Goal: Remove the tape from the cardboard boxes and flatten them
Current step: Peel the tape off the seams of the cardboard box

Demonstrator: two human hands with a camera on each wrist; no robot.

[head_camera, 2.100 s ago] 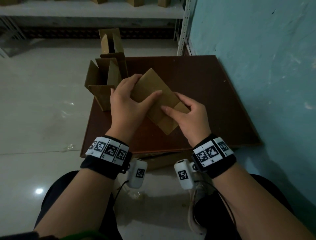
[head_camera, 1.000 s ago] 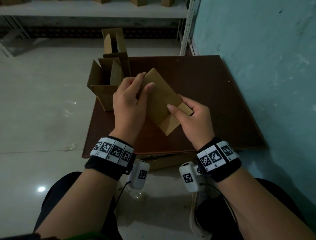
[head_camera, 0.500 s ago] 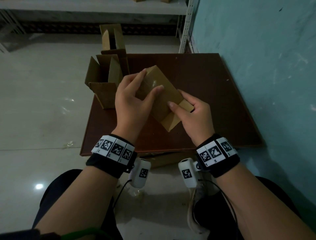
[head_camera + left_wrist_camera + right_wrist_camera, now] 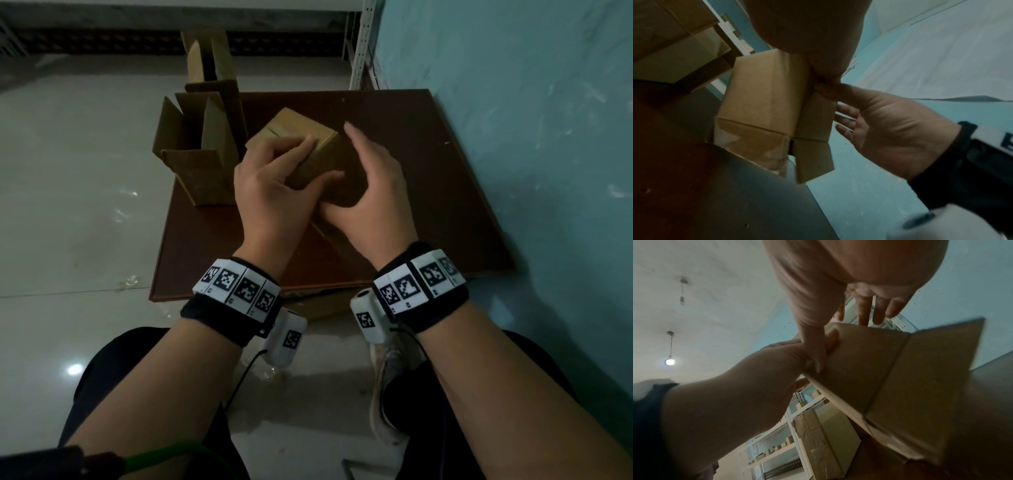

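Held up over the brown board (image 4: 428,178), just above its near half: one small cardboard box (image 4: 301,137), tilted, far end closed with a seam across it, near-end flaps hanging open (image 4: 812,160) toward the board. Torn, pale, papery patches along the edge of one lower flap (image 4: 756,149); whether tape or ripped cardboard, cannot tell.

Left hand (image 4: 270,192) clamped on the box's left side, fingers curled over the top face, thumb (image 4: 325,178) stretched across the near face. Right hand (image 4: 373,192) cupped against the right side, fingers long and loose, index tip (image 4: 349,127) lifted clear past the far corner, thumb (image 4: 816,352) pressed flat along the box edge right beside the left hand. Thumbs meeting there, touching, seen from the right wrist view. Palm of the right hand (image 4: 890,129) open and facing the box from the left wrist view, fingertips just behind the cardboard.

Off to the left, on the board's edge: an opened box (image 4: 195,161), standing upright, flaps up. Behind it, a second opened box (image 4: 212,68), also upright, on the pale floor (image 4: 68,171).

Marker bands (image 4: 236,287) on both wrists, white camera units under them. Blue wall (image 4: 531,102) along the right. Metal shelving (image 4: 777,449) with more small boxes in the background, a lit bulb (image 4: 669,362) hanging from the ceiling.
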